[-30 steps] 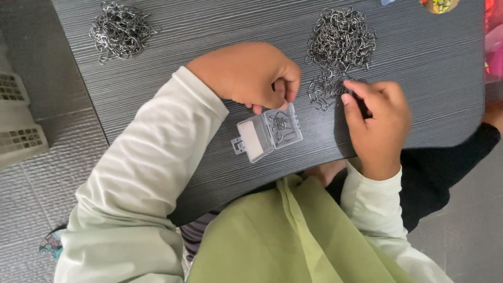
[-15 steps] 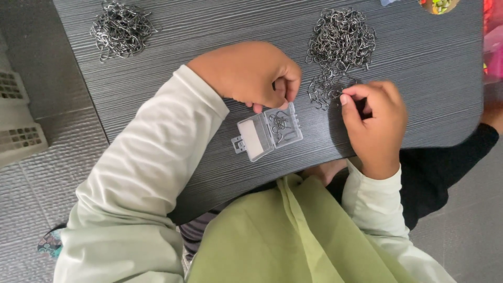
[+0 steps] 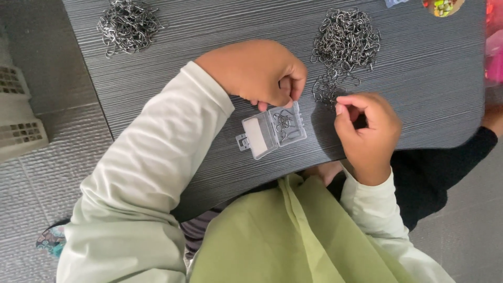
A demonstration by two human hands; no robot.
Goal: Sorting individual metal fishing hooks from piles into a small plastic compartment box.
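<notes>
A small clear plastic box [image 3: 273, 130] is lying open on the dark grey desk [image 3: 419, 89], with a few metal hooks seen in its right half. The left hand [image 3: 259, 73] is rested just above the box, its fingers [image 3: 287, 93] curled in tight and touching the box's top edge; whether anything is pinched there can't be told. The right hand [image 3: 369, 131] is held just right of the box, fingers bent with thumb and forefinger nearly closed, and it's too small to tell if a hook is held. A big pile of hooks [image 3: 343, 44] is heaped up and right of the box, and a second pile [image 3: 127, 25] sits well off to its upper left.
</notes>
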